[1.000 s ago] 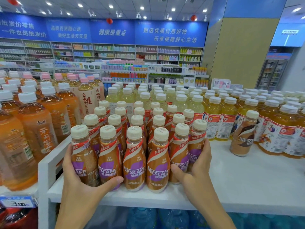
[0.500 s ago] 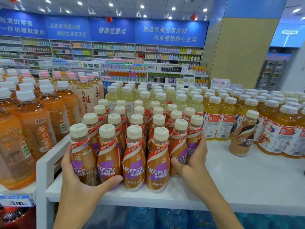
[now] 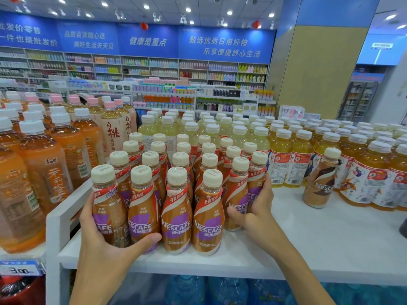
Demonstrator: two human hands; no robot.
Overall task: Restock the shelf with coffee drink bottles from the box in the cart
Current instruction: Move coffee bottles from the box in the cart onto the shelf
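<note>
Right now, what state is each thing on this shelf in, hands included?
Coffee bottles: upright, capped, packed in rows.
Left hand: wrapped round the block's front-left bottle.
Right hand: curled round the block's right side.
Lone coffee bottle: upright, capped, apart on the right.
Shelf: partly bare at right.

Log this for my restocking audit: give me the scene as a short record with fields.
shelf: white shelf
stock: coffee bottles, upright, packed in rows at the shelf's left end
left hand: curled round the block's front-left corner
right hand: curled round the block's right side
stray: lone coffee bottle, brown label, standing apart to the right
neighbours: orange tea bottles on the left; yellow drink bottles behind
</note>
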